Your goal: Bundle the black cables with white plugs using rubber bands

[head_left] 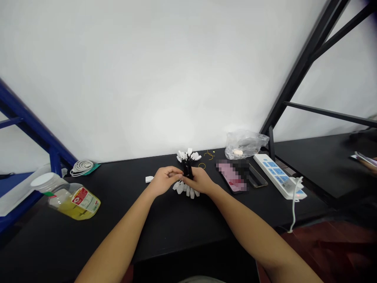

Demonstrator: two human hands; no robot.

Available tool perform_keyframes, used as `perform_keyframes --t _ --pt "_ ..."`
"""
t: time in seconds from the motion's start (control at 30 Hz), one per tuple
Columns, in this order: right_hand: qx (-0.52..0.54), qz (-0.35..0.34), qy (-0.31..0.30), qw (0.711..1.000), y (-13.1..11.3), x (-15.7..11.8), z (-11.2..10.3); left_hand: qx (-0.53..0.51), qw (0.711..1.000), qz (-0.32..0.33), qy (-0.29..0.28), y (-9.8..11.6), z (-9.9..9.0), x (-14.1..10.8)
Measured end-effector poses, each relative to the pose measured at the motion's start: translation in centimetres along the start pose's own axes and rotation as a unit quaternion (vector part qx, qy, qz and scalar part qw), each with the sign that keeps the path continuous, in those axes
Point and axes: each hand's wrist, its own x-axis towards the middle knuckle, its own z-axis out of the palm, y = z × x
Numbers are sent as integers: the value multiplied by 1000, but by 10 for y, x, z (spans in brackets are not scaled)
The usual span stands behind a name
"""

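Note:
A bundle of thin black pieces with white tips point(188, 158) stands out above and below my hands at the middle of the black table. My right hand point(200, 181) is wrapped round the bundle's dark middle from the right. From the left, my left hand point(165, 181) meets it with thumb and fingertips pinched together at the bundle's edge; what lies between those fingertips is too small to make out. One loose white piece point(149, 179) rests on the table just left of my left hand.
Yellow rubber bands point(202, 166), a plastic bag point(246, 144), a pink-screened phone point(232, 177), a dark phone point(257, 175) and a power strip point(279, 175) lie to the right. A jar of yellow liquid point(75, 201) and a coiled white cable point(82, 167) are left, on the black table point(176, 228).

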Motion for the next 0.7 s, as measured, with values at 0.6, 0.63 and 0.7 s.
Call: perform_keyframes --t 0.6,0.63,0.7 --pt "-4 12 18 1000 3 1 5 349 933 -5 88 -36 -32 11" --pt "-2 13 22 1000 3 0 5 299 947 1 117 -33 -31 12" --pt "-2 15 26 1000 3 0 5 189 968 14 163 -26 -29 11"
